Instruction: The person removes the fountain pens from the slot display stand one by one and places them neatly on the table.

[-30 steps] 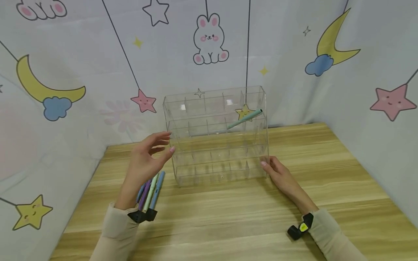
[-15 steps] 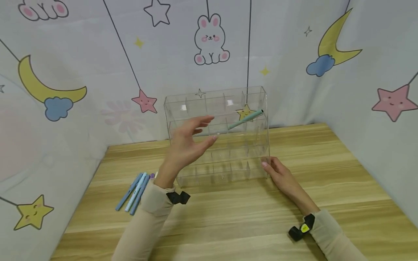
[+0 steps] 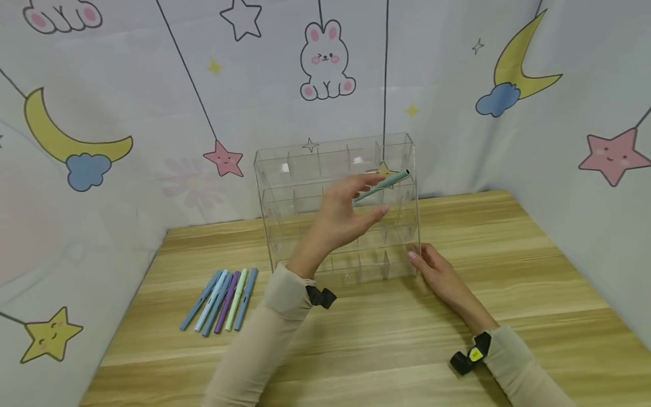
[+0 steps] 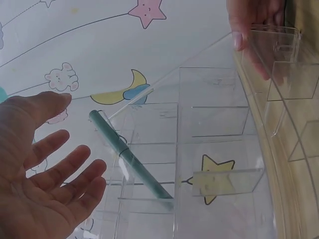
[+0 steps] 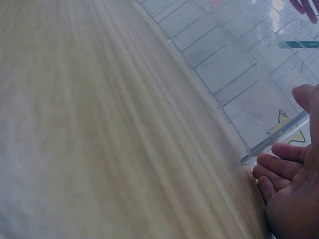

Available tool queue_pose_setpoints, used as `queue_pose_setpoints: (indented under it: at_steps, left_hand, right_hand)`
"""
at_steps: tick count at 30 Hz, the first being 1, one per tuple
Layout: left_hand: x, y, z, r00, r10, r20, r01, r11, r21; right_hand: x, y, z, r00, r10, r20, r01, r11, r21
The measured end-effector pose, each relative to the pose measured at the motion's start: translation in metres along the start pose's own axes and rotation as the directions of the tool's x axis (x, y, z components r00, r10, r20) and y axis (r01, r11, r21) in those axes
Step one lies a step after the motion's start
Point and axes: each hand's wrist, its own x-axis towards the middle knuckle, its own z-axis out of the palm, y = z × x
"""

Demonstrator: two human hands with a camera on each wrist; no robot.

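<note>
A clear acrylic pen organizer (image 3: 402, 220) with tiered compartments stands upright on the table. One teal pen (image 3: 391, 180) leans slantwise in its upper right part; in the left wrist view the same pen (image 4: 130, 158) rises out of a compartment. My left hand (image 3: 346, 209) hovers before the organizer, thumb and fingers apart, fingertips close to the pen. Nothing lies between them in the left wrist view. My right hand (image 3: 436, 272) grips the organizer's lower right side, thumb in front; in the right wrist view the fingers (image 5: 281, 167) lie along the panel's edge.
Several capped pens in blue, light blue, purple and pale green lie side by side on the wooden table (image 3: 386, 350), left of the organizer; the purple pen (image 3: 227, 301) is among them. A patterned curtain (image 3: 274, 73) hangs close behind the organizer.
My left hand has moved right across the organizer's front, from its left side to the teal pen, uncovering the pens on the table. The right hand keeps its place.
</note>
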Motion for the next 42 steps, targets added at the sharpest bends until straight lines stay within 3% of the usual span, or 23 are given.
queue_pose_setpoints:
  at_steps: [7,14,24,28,34,38,42]
  left_hand:
    - [0.013,0.004,0.017,0.998,0.045,0.044,-0.047,0.997,0.056]
    - [0.026,0.011,0.029,0.994,-0.013,0.106,-0.001,0.991,0.134]
    - [0.038,0.01,0.038,0.991,-0.047,0.127,0.021,0.98,0.195]
    - [0.042,0.005,0.044,0.996,-0.038,0.084,0.02,0.98,0.197]
    - [0.047,0.002,0.047,0.998,-0.02,-0.062,0.029,0.99,0.135]
    - [0.047,0.002,0.037,0.985,0.023,-0.169,-0.006,0.995,0.1]
    - [0.041,0.01,0.013,0.958,0.059,-0.28,-0.06,0.998,0.003]
  right_hand:
    - [0.0,-0.003,-0.001,1.0,-0.006,-0.004,0.006,1.0,-0.017]
    - [-0.002,-0.003,-0.003,1.0,0.009,-0.003,-0.009,1.0,-0.028]
    - [0.001,-0.001,-0.003,1.0,-0.005,-0.019,0.004,0.999,-0.035]
    - [0.001,-0.001,-0.002,1.0,-0.007,-0.014,0.006,1.0,-0.023]
    - [0.0,-0.004,-0.001,1.0,-0.023,-0.019,0.023,1.0,-0.021]
    - [-0.001,-0.005,-0.001,0.999,-0.028,-0.016,0.028,0.999,-0.017]
    - [-0.001,-0.007,0.0,1.0,-0.024,-0.013,0.024,0.999,-0.02]
